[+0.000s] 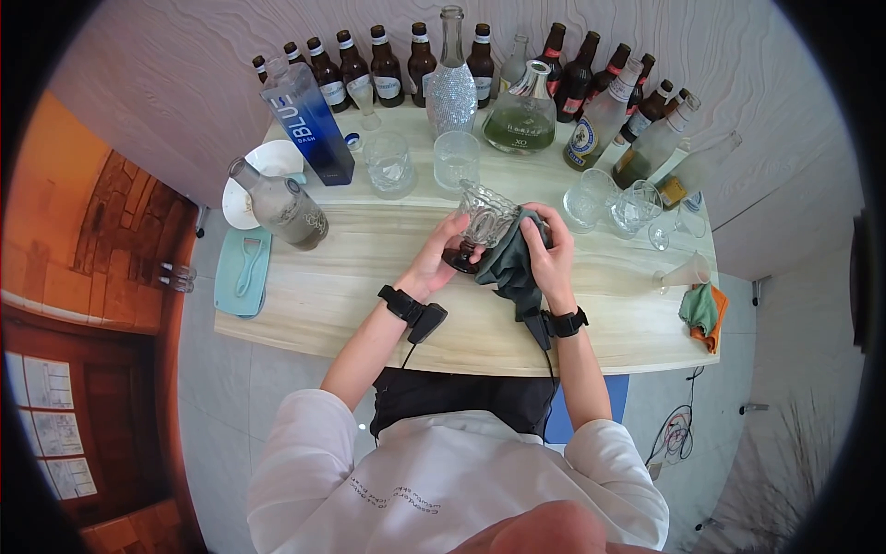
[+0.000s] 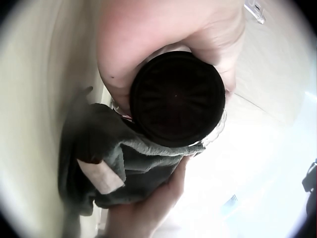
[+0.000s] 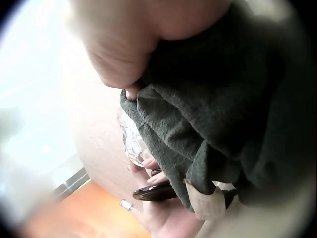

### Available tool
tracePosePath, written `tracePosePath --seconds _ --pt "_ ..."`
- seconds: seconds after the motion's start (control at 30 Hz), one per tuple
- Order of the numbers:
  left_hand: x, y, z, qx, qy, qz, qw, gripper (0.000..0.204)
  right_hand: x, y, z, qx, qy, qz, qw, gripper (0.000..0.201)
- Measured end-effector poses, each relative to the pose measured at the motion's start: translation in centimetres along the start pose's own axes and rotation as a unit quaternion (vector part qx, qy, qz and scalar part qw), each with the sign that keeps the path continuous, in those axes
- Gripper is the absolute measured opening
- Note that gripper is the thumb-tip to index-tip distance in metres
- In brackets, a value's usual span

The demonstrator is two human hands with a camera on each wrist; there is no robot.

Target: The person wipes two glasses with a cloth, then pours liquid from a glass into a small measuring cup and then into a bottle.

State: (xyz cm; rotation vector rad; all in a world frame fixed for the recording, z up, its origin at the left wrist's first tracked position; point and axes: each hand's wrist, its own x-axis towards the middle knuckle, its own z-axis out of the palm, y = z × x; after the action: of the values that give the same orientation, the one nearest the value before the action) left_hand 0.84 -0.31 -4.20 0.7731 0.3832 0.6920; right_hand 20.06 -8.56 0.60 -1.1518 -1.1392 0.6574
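In the head view my left hand (image 1: pixel 432 258) grips a clear goblet with a scalloped rim and patterned bowl (image 1: pixel 486 218), tilted above the table. Its dark round foot (image 2: pixel 178 99) faces the left wrist camera, with the fingers wrapped close behind it. My right hand (image 1: pixel 552 254) holds a dark grey-green cloth (image 1: pixel 510 266) against the bowl's right side, thumb on top. A pale label (image 3: pixel 207 201) shows on the cloth in the right wrist view. Folds of the cloth hide part of the bowl there.
Clear tumblers (image 1: pixel 389 166) stand behind the hands, a blue vodka bottle (image 1: pixel 314 129) and a grey bottle (image 1: pixel 281 208) to the left. A peeler (image 1: pixel 247 268) lies on a light-blue board (image 1: pixel 229 295). Rightward are glasses (image 1: pixel 635 208) and folded cloths (image 1: pixel 706 319). Bottles line the back.
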Motion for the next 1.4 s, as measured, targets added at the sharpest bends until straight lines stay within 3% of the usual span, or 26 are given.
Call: tracePosePath --seconds 0.13,0.33,0.43,0.53,0.73,0.8,1.0,1.13,1.33,1.4 --pt "-0.1 0.7 1.1 0.056 0.043 0.005 0.997 0.061 -0.1 -0.1 0.0 0.016 0.015 0.006 1.0 0.019" --pt "0.0 1.2 2.7 0.059 -0.001 0.043 0.997 0.056 0.0 -0.5 0.2 -0.003 0.035 0.003 0.999 0.017" --pt "-0.2 0.6 2.2 0.192 -0.007 0.07 0.979 0.054 0.1 -0.5 0.0 -0.054 0.013 -0.032 0.998 0.016" --pt "-0.2 0.6 2.4 0.175 0.027 0.07 0.982 0.055 0.1 -0.7 0.3 -0.035 0.016 -0.029 0.999 0.016" --pt "-0.5 1.4 2.4 0.078 -0.018 0.014 0.997 0.062 0.5 0.0 -0.1 0.026 0.034 0.045 0.998 0.02" --pt "-0.5 1.4 2.7 0.084 -0.016 0.031 0.996 0.063 0.5 -0.1 -0.2 0.027 0.034 0.047 0.998 0.02" --pt "-0.4 1.0 1.4 0.06 -0.014 0.04 0.997 0.062 0.5 -0.6 -0.1 0.038 0.009 0.027 0.999 0.02" --pt "-0.4 0.7 0.7 0.011 0.01 0.025 1.0 0.059 0.4 -1.4 -0.1 -0.046 0.0 -0.029 0.999 0.021" --pt "0.2 0.8 1.1 0.092 -0.062 -0.027 0.993 0.063 0.3 -0.9 0.0 -0.017 0.033 -0.025 0.999 0.02" --pt "0.0 0.9 1.5 0.101 -0.05 -0.046 0.993 0.062 0.3 -1.1 0.1 -0.005 0.044 -0.025 0.999 0.02"
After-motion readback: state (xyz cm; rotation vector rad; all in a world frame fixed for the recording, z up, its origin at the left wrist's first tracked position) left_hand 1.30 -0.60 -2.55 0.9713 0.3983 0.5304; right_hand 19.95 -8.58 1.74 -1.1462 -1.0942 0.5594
